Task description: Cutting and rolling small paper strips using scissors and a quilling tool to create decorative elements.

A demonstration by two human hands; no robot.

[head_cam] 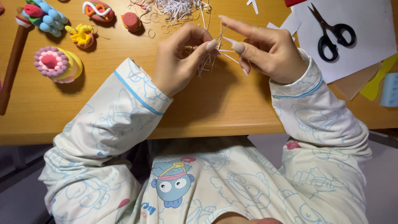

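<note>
The bundle of thin white paper strips (pixel 211 56) sits exactly between the two hands, above the wooden table (pixel 207 112), so neither hand must travel to reach it. The strips stand more or less upright, with their long axis running away from the person, and the loose ends fan out below the fingers. The left hand (pixel 180 62) is closed in a pinch: its thumb and forefinger press together on the bundle near the middle, and the other fingers curl in behind. The right hand (pixel 265 47) is just beside it, on the other side of the bundle; its thumb and one finger touch the strips with the long nails, while the forefinger is stretched out straight above them, so this hand is half open. Whether the right hand really grips a strip or only touches it, I cannot tell. Further from both hands, beyond the fingertips, lies a heap of shredded white paper (pixel 174 9), and past the right hand black scissors (pixel 329 33) rest on a white sheet (pixel 373 25).
</note>
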